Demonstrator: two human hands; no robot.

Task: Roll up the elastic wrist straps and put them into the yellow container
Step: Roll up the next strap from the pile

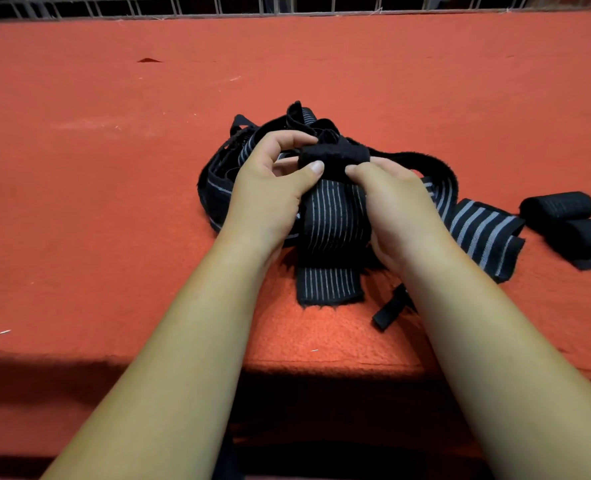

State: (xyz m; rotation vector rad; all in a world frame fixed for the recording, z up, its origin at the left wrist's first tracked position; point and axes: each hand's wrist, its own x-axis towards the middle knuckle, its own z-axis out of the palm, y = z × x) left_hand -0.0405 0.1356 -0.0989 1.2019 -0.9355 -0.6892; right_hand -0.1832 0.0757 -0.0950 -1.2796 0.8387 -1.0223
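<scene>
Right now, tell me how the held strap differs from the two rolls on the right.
The held strap is mostly unrolled, its striped tail trailing onto the red cloth; the two rolls are wound tight. The held strap is gripped by the left hand and right hand; the two rolls lie untouched. Both are black.

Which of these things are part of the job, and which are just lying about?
Part of the job: striped strap, pinched by left hand and right hand; tangled strap pile; rolled straps.
Lying about: red cloth; wire fence.
</scene>
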